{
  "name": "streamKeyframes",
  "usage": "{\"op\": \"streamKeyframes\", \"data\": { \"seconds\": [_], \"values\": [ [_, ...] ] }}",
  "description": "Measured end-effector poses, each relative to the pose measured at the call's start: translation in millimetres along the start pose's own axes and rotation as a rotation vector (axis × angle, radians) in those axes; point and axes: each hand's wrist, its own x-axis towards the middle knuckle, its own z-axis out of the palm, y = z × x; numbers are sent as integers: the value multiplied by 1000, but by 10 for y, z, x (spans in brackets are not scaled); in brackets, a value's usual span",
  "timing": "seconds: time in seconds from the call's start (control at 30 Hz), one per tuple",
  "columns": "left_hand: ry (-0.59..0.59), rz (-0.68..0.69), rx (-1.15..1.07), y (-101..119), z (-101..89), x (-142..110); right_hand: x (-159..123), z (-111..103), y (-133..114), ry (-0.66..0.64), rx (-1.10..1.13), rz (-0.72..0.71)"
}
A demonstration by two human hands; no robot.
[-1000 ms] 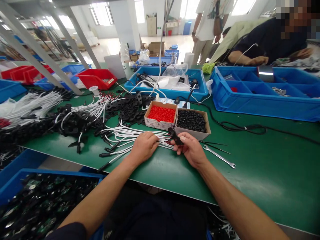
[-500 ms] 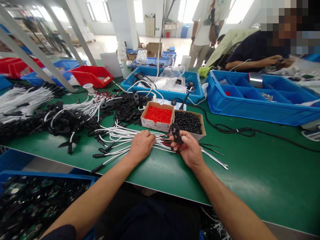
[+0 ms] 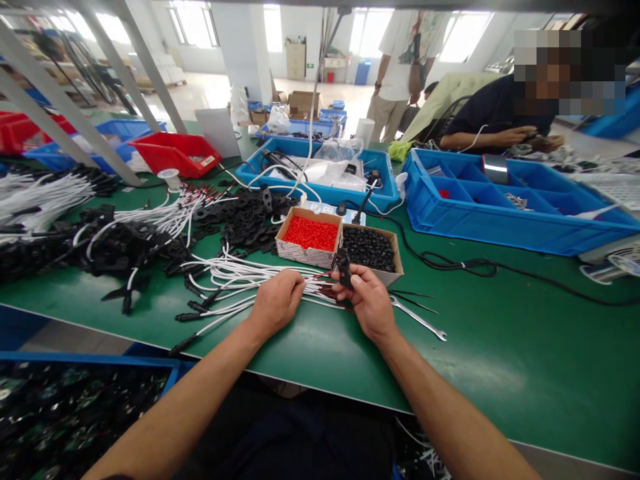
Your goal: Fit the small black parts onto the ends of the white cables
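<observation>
My right hand (image 3: 371, 301) is closed, pinching a flat black plastic piece (image 3: 344, 268) between thumb and fingers, tilted up in front of the small parts boxes. To its left, my left hand (image 3: 276, 301) is closed too, its fingers curled round a white cable at the near side of a bundle of white cables (image 3: 235, 275). These cables end in black connectors (image 3: 189, 316) on the left and thin red and black wires toward my right hand. Just behind stand a carton of red caps (image 3: 311, 232) and a carton of black caps (image 3: 369, 249).
An open-end wrench (image 3: 419, 319) lies right of my right hand. Farther back are blue bins (image 3: 520, 227), a power strip (image 3: 327, 212) and a pile of black plastic pieces (image 3: 250, 220). More cables (image 3: 45, 200) lie left. A co-worker (image 3: 495, 107) sits across at right.
The head view has shifted slightly. My right hand has turned the black plastic piece a little and brought it nearer the wire ends. My left hand's fingers are curled more tightly.
</observation>
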Motion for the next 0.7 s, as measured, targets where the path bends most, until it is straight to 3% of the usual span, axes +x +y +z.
{"op": "streamKeyframes", "data": {
  "seconds": [0.2, 0.43, 0.7],
  "values": [
    [-13, 75, -17, 26, 15, -10, -17, 22, 18, -45, -23, 34],
    [-15, 27, -59, 9, 34, -9, -12, 1, 31, -52, 56, 30],
    [-20, 42, -113, 39, 41, -7, -7, 9, 99, -76, 0, 36]
  ]
}}
